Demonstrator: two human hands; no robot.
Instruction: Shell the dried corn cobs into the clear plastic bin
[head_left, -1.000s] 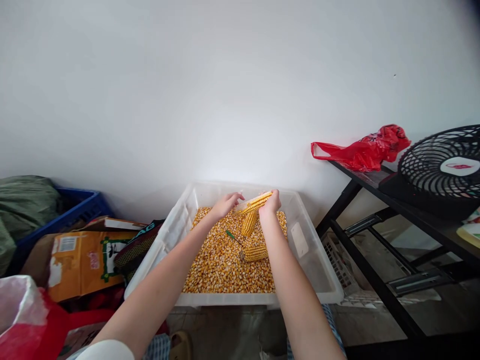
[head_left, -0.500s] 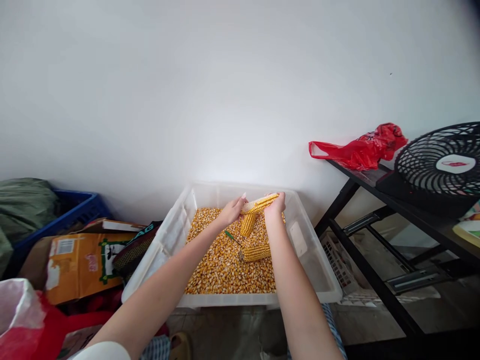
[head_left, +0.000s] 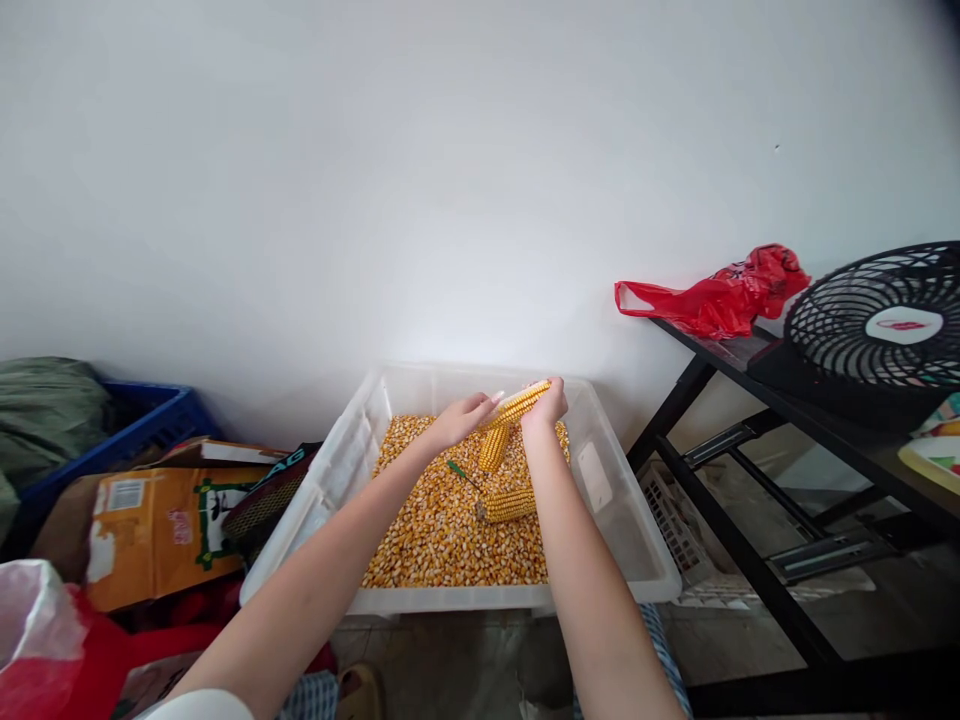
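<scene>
An ear of corn (head_left: 517,405), partly stripped to pale cob along its top, is held tilted above a white plastic bin (head_left: 450,600). My right hand (head_left: 549,402) is wrapped round its far right end. My left hand (head_left: 466,416) is closed at its left end, thumb along the cob; its fingertips are partly hidden. Loose corn kernels (head_left: 442,540) cover the bin's floor. Two more ears of corn lie on them: one (head_left: 493,449) just below the held ear, another (head_left: 510,504) nearer me. Close by rests a thin green-handled tool (head_left: 459,472).
At the right, a black table (head_left: 832,410) bears a red plastic bag (head_left: 720,298) and a black fan (head_left: 885,315). To the left are an orange cardboard box (head_left: 161,525), a blue crate (head_left: 165,410) and a red and white bag (head_left: 67,640). A white wall stands behind the bin.
My left hand has slid slightly right along the held ear, its thumb pushing further over the cob. My right hand keeps its hold. The other ears lie as before.
</scene>
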